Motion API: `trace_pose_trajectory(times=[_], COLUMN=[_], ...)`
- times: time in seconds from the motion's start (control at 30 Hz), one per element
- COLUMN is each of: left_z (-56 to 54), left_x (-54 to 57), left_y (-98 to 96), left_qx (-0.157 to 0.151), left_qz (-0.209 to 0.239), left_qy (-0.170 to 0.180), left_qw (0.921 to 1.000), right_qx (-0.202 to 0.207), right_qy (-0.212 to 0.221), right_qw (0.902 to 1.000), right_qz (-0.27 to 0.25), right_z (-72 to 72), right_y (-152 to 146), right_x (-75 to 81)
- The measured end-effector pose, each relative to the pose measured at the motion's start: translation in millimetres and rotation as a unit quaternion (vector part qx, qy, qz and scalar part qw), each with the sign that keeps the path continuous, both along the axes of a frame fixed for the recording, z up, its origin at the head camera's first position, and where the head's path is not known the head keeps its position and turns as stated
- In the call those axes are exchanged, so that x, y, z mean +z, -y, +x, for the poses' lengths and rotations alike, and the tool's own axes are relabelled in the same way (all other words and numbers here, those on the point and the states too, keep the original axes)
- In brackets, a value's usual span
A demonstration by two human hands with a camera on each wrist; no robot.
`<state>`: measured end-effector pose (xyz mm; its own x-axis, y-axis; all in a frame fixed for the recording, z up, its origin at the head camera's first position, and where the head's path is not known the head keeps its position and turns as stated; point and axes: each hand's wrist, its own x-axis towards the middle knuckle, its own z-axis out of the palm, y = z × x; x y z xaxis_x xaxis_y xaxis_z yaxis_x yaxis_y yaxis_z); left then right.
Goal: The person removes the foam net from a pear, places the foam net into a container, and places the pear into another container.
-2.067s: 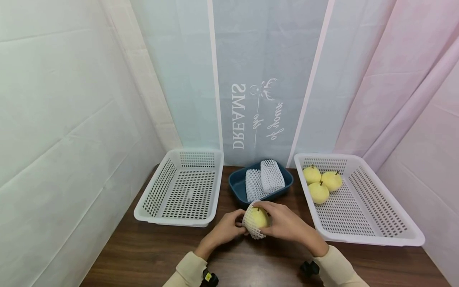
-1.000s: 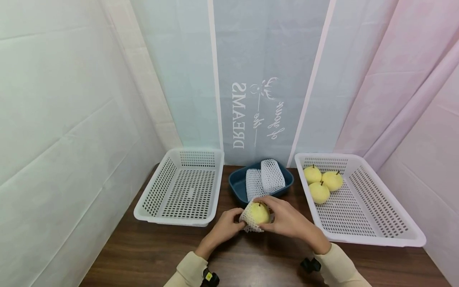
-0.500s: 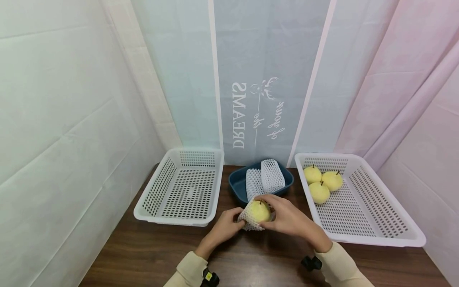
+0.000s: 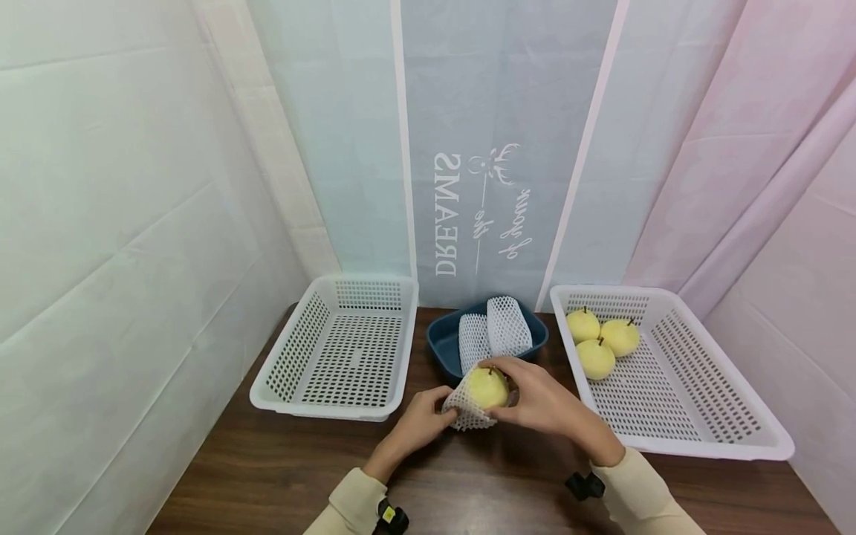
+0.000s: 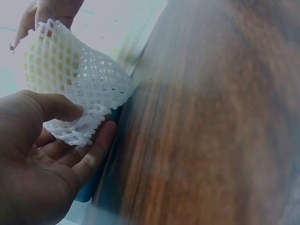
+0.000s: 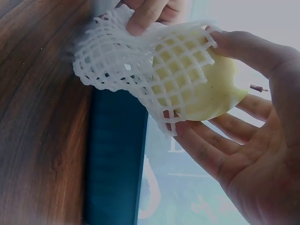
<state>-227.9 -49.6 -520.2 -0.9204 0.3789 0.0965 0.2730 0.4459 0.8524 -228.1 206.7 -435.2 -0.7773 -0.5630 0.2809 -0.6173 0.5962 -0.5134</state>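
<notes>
A yellow pear (image 4: 489,388) sits partly inside a white foam net sleeve (image 4: 468,413), just in front of a blue tray (image 4: 441,343). My left hand (image 4: 421,422) pinches the gathered tail of the net between thumb and fingers, plain in the left wrist view. From the other side my right hand (image 4: 543,399) grips the pear, its thumb and fingertips on the net's open rim. In the right wrist view the stem end of the pear (image 6: 220,93) pokes out bare, while the net (image 6: 117,63) covers the other end.
Two more foam nets (image 4: 508,327) lie in the blue tray. A white basket (image 4: 394,401) stands at left. Another white basket (image 4: 695,446) at right holds several pears (image 4: 595,360) in its left corner. A printed curtain (image 4: 495,89) hangs behind the wooden table (image 4: 281,475).
The pear and my right hand have shifted slightly up and to the right. My left hand stays nearly in place, with the net drawn out more between the hands.
</notes>
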Motion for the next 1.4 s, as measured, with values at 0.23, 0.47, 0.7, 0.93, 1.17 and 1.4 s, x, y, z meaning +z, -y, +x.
trace_pose_trajectory(times=[0.23,0.47,0.7,0.93,1.17,1.4], left_z=[-0.1,0.5,0.8,1.2,1.5,1.6], left_x=[-0.2,-0.5,-0.4,-0.9,-1.1,-0.5], left_y=[-0.4,-1.7,-1.2,-0.8,0.4,0.9], left_qx=[0.001,0.005,0.005,0.005,0.004,0.011], left_qz=[-0.003,-0.011,-0.004,-0.002,0.003,0.003], left_qy=[0.01,-0.001,0.003,-0.003,0.007,0.011], left_qw=[0.9999,0.9999,1.0,1.0,1.0,0.9999], right_qx=[-0.003,0.002,-0.008,-0.013,-0.014,-0.018], right_qy=[-0.009,-0.041,-0.047,-0.054,-0.024,-0.014], right_qw=[0.9999,0.9991,0.9989,0.9985,0.9994,0.9992], right_qz=[-0.004,-0.012,-0.003,0.0,-0.018,-0.034], right_z=[-2.3,-4.8,-7.1,-9.4,-12.7,-16.7], right_y=[-3,-6,-8,-11,-15,-20], right_x=[2.1,4.1,7.9,10.9,13.1,16.2])
